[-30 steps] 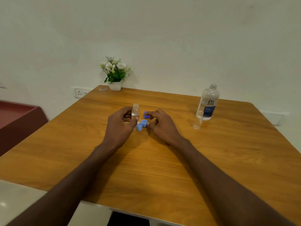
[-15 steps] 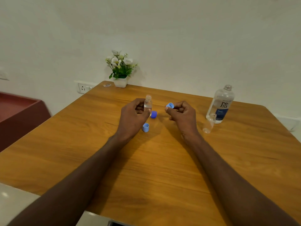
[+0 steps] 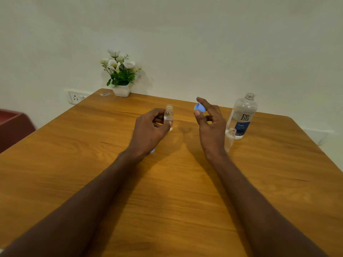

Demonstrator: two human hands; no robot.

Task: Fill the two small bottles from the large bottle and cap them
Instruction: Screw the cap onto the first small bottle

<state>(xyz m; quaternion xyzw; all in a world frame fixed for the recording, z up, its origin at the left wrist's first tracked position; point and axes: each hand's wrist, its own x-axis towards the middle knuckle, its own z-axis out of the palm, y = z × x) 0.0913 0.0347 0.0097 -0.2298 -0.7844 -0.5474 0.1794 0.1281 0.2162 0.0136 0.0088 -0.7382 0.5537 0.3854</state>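
My left hand (image 3: 151,129) holds a small clear bottle (image 3: 168,115) upright above the wooden table (image 3: 167,182); its neck is uncapped and clear liquid shows inside. My right hand (image 3: 209,123) pinches a blue cap (image 3: 199,107) between thumb and forefinger, a short way right of that bottle and apart from it. A second small clear bottle (image 3: 230,138) stands uncapped just behind my right hand. The large clear bottle (image 3: 243,115) with a blue label stands uncapped to its right. Another blue cap (image 3: 152,150) peeks out from under my left wrist.
A white pot of flowers (image 3: 120,78) stands at the table's far left corner, with a small wrapper (image 3: 104,94) beside it. A wall socket (image 3: 76,98) is behind the table's left edge. A dark red box (image 3: 13,125) lies at the left.
Both hands rose from the table: the left lifted the small bottle, the right picked up a blue cap and raised it. The view shifted, and one cap is now hidden.
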